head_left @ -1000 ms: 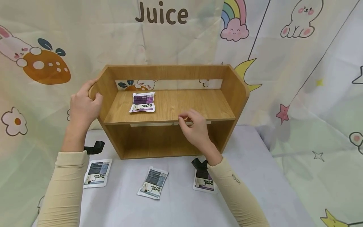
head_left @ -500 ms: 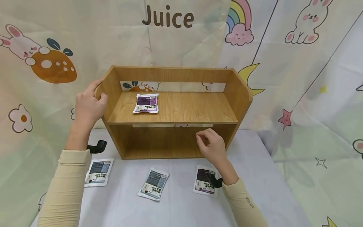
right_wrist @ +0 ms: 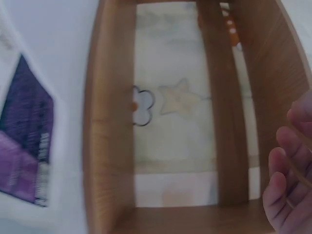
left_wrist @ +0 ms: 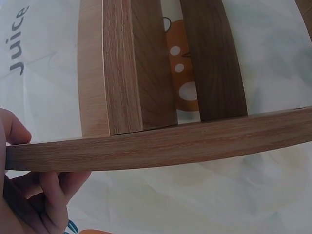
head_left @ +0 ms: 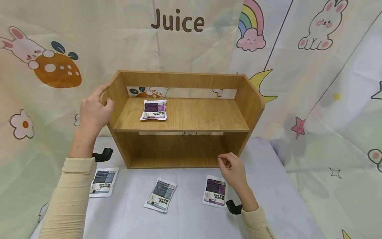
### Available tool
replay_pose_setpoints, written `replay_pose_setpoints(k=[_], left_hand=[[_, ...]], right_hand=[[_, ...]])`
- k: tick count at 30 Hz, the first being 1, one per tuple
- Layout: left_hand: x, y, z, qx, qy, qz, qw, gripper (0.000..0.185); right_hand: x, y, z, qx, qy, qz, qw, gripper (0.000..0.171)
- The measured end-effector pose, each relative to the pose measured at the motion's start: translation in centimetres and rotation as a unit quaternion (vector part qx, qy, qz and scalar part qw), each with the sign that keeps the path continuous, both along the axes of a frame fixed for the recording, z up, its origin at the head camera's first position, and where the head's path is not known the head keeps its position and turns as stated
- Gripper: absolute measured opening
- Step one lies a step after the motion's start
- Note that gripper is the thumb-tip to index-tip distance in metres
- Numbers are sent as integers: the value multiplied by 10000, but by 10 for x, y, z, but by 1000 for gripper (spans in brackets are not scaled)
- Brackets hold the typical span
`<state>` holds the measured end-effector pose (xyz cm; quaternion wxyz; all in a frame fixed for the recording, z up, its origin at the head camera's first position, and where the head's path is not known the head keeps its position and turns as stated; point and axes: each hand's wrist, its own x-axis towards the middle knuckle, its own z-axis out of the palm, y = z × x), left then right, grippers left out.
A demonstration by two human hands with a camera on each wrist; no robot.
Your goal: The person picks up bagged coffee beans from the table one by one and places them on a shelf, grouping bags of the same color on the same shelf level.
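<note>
A two-tier wooden shelf (head_left: 194,114) stands on the white-covered table, with a white and purple packet (head_left: 153,110) lying on its upper board. My left hand (head_left: 96,111) grips the shelf's left side panel (left_wrist: 161,148), thumb on one face and fingers on the other in the left wrist view. Low in front of the shelf's right end is my right hand (head_left: 234,171), fingers loosely curled, above and beside a second purple packet (head_left: 215,192) on the table. A thin tan strip (right_wrist: 298,170) crosses its fingers in the right wrist view.
Two blue-grey packets lie on the table, one at front centre (head_left: 161,195) and one at left (head_left: 103,182), partly behind the left sleeve (head_left: 67,196). Black curved pieces show beside both wrists. A printed cloth (head_left: 125,39) hangs close behind the shelf.
My right hand has moved from in front of the upper board down and to the right, uncovering most of the purple packet on the table. My left hand stays on the side panel.
</note>
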<state>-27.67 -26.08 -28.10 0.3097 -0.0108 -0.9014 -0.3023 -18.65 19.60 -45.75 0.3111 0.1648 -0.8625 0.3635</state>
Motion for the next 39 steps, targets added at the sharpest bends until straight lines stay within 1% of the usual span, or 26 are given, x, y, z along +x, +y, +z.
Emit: replay_pose_setpoints(k=[4,9,12,17,20,25,27,30,34,39], left_hand=[[2,1,1,39,14,-10,10000,50],[2,1,1,16,7,-17,10000,50],[0,1,0,78,-33,-37,10000,51],[0,1,0,81,-56,-56,9999,52],[1,2,0,31,-34,-40,10000,51],[1,3,0,-32,37,-32,10000,50],[0,4,1,-47,57,-30,10000,50],[-1,5,2,-61,76,-33,9999,50],[-1,5,2,-17,29,-24,10000,51],[1,2,0,-2,-66,10,10000,51]], right_hand=[[8,3,-15,4,-771,-252,9967,13],[18,5,-37,138,-1688,-658,9833,24],[23,8,-50,143,-2113,-835,9738,33],[28,9,-67,-143,-2643,-846,9606,46],[30,10,-75,-313,-2821,-760,9559,48],[32,11,-84,-505,-2850,-674,9548,49],[33,11,-87,-519,-2812,-732,9554,51],[34,11,-88,-473,-2700,-994,9565,55],[35,8,-87,-301,-2837,-1340,9490,66],[38,4,-86,52,-3229,-1451,9352,80]])
